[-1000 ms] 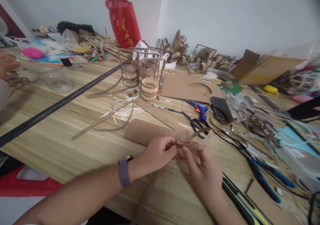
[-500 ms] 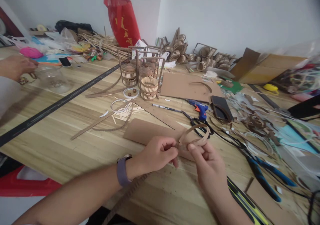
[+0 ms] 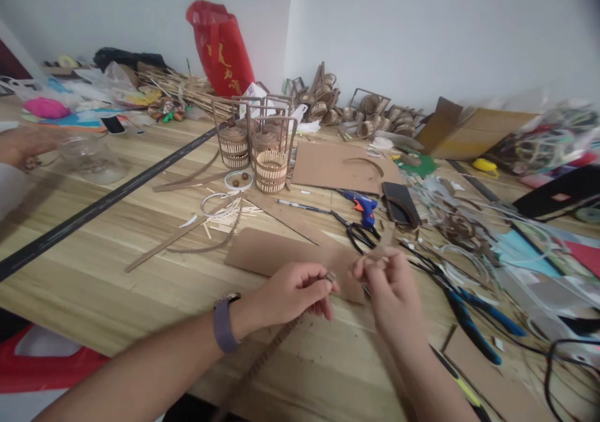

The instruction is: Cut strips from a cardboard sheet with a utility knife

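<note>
My left hand (image 3: 300,291), with a watch on its wrist, pinches the end of a long brown notched strip (image 3: 262,362) that trails down toward the table's front edge. Just to its right, my right hand (image 3: 387,278) is closed round a thin tan strip (image 3: 388,236), blurred and partly hidden by the fingers. The hands are apart. Beneath and behind them lies a brown cardboard piece (image 3: 262,250). Black scissors (image 3: 359,231) and a blue glue gun (image 3: 360,206) lie just beyond my right hand.
Small slatted baskets with frames (image 3: 270,170) stand mid-table near loose sticks (image 3: 225,219). Blue-handled pliers (image 3: 473,328), cables and strip scraps crowd the right. Another person's hand (image 3: 32,144) is at the left by a clear jar (image 3: 91,159). A red bag (image 3: 222,50) stands behind.
My right hand has moved up and away from my left, and the tan looped strip has left its earlier place between the hands. The view has shifted slightly right.
</note>
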Demonstrator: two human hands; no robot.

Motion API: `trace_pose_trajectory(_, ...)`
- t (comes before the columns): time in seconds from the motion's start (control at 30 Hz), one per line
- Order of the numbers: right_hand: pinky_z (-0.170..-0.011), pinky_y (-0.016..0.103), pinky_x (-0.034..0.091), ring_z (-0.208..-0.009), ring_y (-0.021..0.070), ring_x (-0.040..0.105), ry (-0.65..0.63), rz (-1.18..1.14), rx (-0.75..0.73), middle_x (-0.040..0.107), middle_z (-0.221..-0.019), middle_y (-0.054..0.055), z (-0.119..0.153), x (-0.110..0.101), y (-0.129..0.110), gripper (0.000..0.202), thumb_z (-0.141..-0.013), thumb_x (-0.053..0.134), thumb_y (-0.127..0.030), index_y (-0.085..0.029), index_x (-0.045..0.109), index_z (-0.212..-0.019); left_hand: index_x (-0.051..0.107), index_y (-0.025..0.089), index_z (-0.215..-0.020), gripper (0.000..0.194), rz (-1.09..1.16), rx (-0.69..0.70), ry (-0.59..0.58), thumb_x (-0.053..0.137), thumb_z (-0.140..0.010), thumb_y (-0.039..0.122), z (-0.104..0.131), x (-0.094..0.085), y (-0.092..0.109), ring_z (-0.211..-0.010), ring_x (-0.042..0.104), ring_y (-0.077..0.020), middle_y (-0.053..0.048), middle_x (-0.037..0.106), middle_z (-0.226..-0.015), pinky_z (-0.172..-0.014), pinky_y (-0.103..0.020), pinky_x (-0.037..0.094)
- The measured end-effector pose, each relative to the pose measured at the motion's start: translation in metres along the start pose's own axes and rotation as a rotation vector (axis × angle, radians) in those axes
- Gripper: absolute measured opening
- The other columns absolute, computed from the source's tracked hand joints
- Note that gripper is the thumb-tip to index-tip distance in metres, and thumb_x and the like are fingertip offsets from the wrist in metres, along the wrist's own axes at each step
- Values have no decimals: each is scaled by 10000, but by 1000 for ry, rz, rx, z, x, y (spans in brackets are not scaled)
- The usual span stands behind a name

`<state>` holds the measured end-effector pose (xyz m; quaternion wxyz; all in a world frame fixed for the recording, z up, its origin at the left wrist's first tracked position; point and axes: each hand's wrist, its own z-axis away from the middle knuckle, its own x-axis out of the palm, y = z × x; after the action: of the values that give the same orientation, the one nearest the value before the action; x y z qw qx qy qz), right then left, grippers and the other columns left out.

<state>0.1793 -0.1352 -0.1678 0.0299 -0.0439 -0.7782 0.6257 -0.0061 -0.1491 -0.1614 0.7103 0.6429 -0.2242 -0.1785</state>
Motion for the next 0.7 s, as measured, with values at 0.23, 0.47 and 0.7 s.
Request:
trace_pose_trajectory(0.23,-594,292,396,-595,147,501,-358,296,109,540,-634,-23,19,12,1,420,-907,509,-603,-218,539,-742,541,170,-817,385,-163,-4,-17,484,-939,531,-4,-2,-12,-544,562,-114,-39,670,-716,-533,-216,443)
trace_pose_trajectory(0.47,-524,260,330,-540,121,344,-206,206,100,383,-574,-63,1,2,-1,551,-840,498,-756,-230,465,-678,500,193,-725,484,-323,11,-52,419,-952,613,8,8,0,-547,562,-127,-29,645,-628,-528,-203,406)
trace_pose_trajectory(0.7,-453,226,299,-479,100,291,-70,228,0,356,-561,-77,-6,-12,-15,524,-869,476,-732,-224,503,-743,572,199,-707,434,-537,1,-238,396,-997,469,38,12,48,-720,620,-142,-13,682,-723,-676,-192,422)
